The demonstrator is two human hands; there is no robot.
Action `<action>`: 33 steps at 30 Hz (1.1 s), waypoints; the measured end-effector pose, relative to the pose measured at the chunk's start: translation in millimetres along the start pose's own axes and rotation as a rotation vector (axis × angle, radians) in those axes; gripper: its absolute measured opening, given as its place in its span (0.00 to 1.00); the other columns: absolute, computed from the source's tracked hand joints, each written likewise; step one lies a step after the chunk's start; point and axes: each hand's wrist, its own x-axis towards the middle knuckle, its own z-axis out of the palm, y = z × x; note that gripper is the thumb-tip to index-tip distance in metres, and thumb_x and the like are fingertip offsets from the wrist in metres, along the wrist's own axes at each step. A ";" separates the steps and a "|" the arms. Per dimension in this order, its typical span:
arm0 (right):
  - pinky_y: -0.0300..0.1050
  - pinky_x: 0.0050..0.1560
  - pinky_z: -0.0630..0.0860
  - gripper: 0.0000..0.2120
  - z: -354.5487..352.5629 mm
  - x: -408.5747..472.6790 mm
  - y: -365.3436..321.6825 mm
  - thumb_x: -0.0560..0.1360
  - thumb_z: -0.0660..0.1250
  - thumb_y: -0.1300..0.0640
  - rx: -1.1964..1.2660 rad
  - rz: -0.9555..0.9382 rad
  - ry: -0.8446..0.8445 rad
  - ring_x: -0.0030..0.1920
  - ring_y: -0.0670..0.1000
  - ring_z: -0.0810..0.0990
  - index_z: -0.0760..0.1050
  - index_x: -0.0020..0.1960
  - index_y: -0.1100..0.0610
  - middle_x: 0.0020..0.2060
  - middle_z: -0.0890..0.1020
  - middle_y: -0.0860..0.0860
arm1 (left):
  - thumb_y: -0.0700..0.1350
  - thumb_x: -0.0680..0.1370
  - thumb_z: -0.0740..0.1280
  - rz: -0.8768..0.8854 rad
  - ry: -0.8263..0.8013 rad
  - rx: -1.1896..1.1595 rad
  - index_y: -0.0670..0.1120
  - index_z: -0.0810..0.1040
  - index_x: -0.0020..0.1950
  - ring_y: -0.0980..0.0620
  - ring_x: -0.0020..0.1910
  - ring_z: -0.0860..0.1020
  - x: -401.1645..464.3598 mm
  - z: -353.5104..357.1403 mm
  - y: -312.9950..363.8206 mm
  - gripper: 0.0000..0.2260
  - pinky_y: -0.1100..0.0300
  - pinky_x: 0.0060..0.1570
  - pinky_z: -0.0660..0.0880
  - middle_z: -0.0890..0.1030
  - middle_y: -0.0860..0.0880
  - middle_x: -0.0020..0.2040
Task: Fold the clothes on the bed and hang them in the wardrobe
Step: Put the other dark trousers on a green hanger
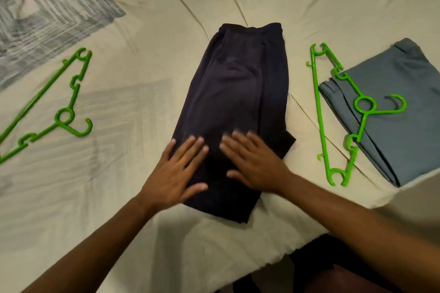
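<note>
Your left hand point(177, 169) and right hand point(253, 162) lie flat, fingers spread, gripping nothing, on the near end of the dark garment point(235, 107), which sits folded lengthwise mid-bed point(142, 233). Press outward from the middle so creases leave before you fold again, and keep the edges lined up. There is no container or wardrobe in view. A grey garment point(400, 126) lies folded at right with a green hanger point(342, 112) partly resting on it; another green hanger point(57, 112) waits on the left.
</note>
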 end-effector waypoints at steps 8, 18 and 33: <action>0.61 0.60 0.76 0.25 3.0 -54.4 -107.6 0.73 0.62 0.47 -0.134 0.056 -0.277 0.58 0.62 0.78 0.75 0.66 0.60 0.59 0.78 0.59 | 0.42 0.78 0.57 0.118 -0.107 0.205 0.38 0.68 0.75 0.41 0.77 0.62 -63.8 22.4 -13.4 0.24 0.41 0.75 0.57 0.64 0.38 0.77; 0.42 0.33 0.73 0.05 -43.8 -12.1 -118.0 0.62 0.69 0.63 0.083 0.200 -0.256 0.24 0.51 0.74 0.74 0.33 0.55 0.26 0.76 0.50 | 0.37 0.65 0.71 0.007 -0.031 0.000 0.45 0.85 0.46 0.45 0.53 0.84 -48.5 -30.8 -12.5 0.12 0.48 0.56 0.79 0.86 0.48 0.48; 0.41 0.44 0.74 0.07 -146.2 45.6 -25.5 0.74 0.65 0.59 1.140 0.789 -0.246 0.40 0.47 0.76 0.79 0.41 0.51 0.38 0.79 0.50 | 0.52 0.57 0.64 -0.433 -0.439 -0.994 0.40 0.75 0.34 0.52 0.34 0.69 44.8 -170.6 -61.3 0.15 0.59 0.39 0.67 0.71 0.48 0.32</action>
